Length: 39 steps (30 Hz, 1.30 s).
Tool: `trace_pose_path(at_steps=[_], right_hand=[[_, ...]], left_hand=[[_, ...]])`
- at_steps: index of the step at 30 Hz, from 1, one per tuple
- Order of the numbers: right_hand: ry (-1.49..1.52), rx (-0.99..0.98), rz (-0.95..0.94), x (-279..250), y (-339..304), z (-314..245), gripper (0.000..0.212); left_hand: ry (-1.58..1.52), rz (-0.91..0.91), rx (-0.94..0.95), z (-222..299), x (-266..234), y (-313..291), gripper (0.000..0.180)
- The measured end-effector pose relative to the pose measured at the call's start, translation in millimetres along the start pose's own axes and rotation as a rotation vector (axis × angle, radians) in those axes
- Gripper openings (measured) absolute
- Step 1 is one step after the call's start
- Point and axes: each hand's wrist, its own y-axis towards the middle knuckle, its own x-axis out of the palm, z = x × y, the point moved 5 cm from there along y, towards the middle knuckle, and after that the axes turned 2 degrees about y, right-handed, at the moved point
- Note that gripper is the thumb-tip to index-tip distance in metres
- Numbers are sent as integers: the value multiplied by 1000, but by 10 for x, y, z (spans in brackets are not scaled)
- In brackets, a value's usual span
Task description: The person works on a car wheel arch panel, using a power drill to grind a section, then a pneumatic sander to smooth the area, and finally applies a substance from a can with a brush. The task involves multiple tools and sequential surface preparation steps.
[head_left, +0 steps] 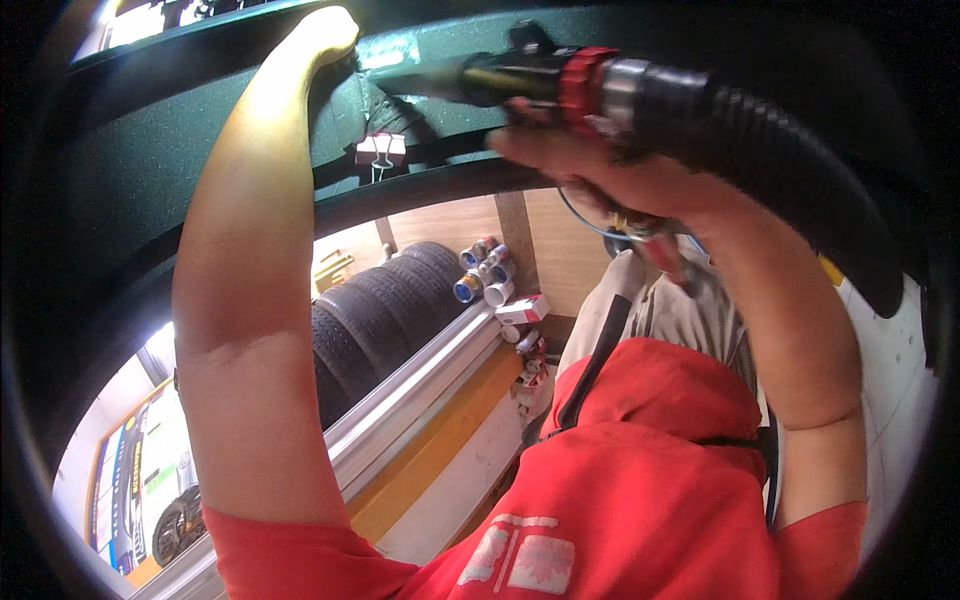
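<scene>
My right hand [610, 170] is wrapped round a black hose nozzle [500, 78] with a red collar and a metal clamp. A thick ribbed black hose [770, 130] runs from it down along my right forearm. The nozzle's tip points left at a dark green speckled panel [250, 110], close to a lit, paler patch. Pressed up against the panel's upper part is my left hand [335, 35], overexposed, its fingers hidden. A binder clip [381, 150] grips the panel's lower edge below the nozzle. Under my right hand hangs a metal fitting with a reddish end [660, 250].
A row of black tyres [390, 300] lies beyond my left arm, beside stacked cans [487, 270] and a white-and-red box [525, 308]. A pale metal rail [410, 380] crosses diagonally. Wooden boards [560, 230] stand behind. A poster [140, 480] shows at lower left.
</scene>
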Motion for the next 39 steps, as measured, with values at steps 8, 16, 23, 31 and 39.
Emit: trace_pose_path(at_steps=[8,16,23,31,39], right_hand=[[-126,-308,122,89,165,283,46],[541,-114,32,164,401,695,51],[349,22,82,119,313,478,50],[-246,-263,215,-103,347,297,53],[-520,-331,483,-563,-233,77,45]], left_hand=[[530,-39,-50,403,-96,-55,31],[131,16,-151,322,-134,-97,31],[378,44,-139,390,-133,-95,32],[281,-133,-214,624,-16,-63,53],[309,100,-393,959,-24,-206,49]])
